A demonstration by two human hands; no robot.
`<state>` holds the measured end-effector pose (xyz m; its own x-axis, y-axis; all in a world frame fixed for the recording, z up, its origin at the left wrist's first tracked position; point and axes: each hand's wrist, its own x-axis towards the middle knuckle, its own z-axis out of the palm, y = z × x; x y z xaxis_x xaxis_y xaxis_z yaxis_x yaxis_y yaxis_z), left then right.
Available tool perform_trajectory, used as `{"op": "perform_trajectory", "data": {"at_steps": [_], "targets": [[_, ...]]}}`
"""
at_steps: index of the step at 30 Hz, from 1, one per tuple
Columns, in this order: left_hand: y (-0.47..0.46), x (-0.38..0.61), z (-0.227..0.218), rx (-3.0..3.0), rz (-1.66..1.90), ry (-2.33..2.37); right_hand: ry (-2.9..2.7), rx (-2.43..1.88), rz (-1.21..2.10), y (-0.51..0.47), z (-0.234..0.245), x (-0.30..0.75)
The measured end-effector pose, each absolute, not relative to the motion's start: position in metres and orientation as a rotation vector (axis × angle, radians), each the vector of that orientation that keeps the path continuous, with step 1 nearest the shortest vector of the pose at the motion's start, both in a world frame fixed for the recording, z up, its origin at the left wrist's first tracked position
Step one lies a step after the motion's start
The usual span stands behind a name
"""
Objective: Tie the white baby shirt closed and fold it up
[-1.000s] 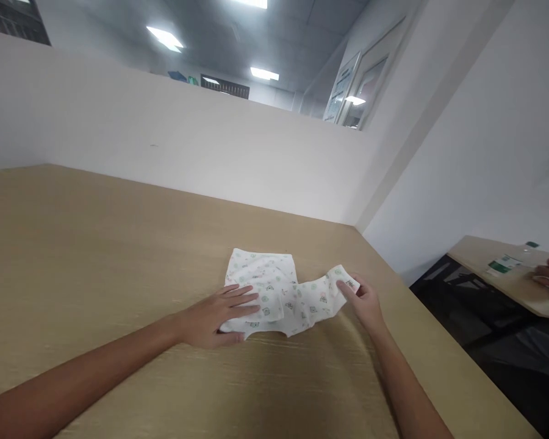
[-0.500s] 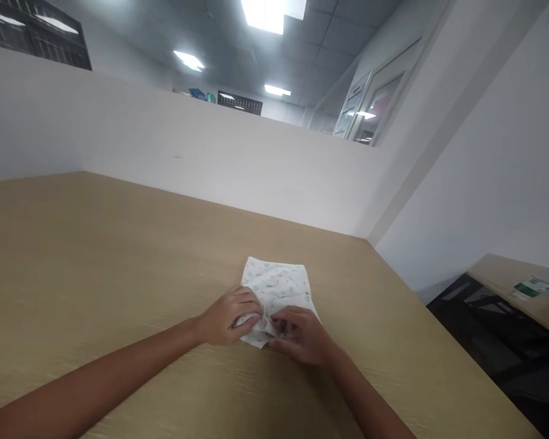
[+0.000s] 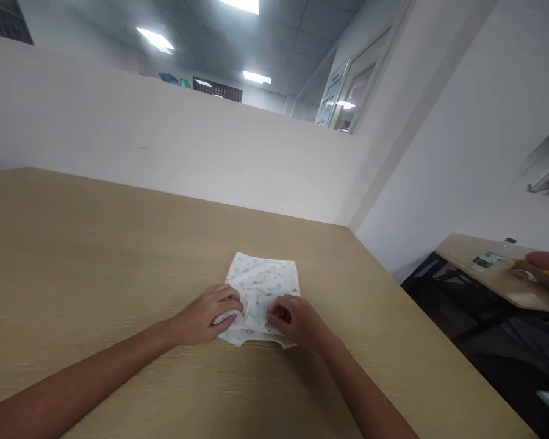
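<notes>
A small white garment (image 3: 264, 281) with a pale green print lies folded on the light wooden table (image 3: 96, 256). My left hand (image 3: 204, 318) rests on its near left part, fingers curled and pinching the cloth. My right hand (image 3: 299, 321) sits on its near right part, fingers bent down onto the fabric and gripping a fold. The two hands are close together over the garment's near edge.
A white partition wall (image 3: 165, 140) runs along the table's far side. The table's right edge (image 3: 421, 317) drops off to a dark floor. A second table (image 3: 498, 274) at the far right holds a bottle (image 3: 489, 257) and another person's hand (image 3: 546, 261).
My right hand carried the garment's right flap over to the left onto the rest. Both hands now press together at the near edge of the folded cloth.
</notes>
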<state>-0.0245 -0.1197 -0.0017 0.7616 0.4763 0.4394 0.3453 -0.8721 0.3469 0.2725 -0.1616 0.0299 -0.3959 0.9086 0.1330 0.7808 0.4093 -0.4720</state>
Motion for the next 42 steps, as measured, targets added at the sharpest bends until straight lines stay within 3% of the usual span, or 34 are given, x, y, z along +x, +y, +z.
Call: {"op": "perform_trajectory", "data": {"at_steps": [16,22,30,34,42], "targets": [[-0.12,-0.025,-0.002,2.713,0.769,0.584,-2.26,-1.482,0.809,-0.169,0.045,0.281],[-0.113,-0.026,-0.007,2.609,1.005,0.865,-2.098,-1.351,1.107,-0.169,0.062,0.296],[-0.053,-0.008,-0.017,2.311,1.073,1.344,-1.519,-1.578,0.282,-0.122,0.03,0.346],[-0.026,0.02,-0.016,2.176,0.933,1.638,-1.423,-1.733,0.277,-0.105,0.003,0.347],[-0.001,0.036,-0.022,1.974,1.087,1.249,-1.433,-1.509,0.483,-0.085,-0.007,0.348]]}}
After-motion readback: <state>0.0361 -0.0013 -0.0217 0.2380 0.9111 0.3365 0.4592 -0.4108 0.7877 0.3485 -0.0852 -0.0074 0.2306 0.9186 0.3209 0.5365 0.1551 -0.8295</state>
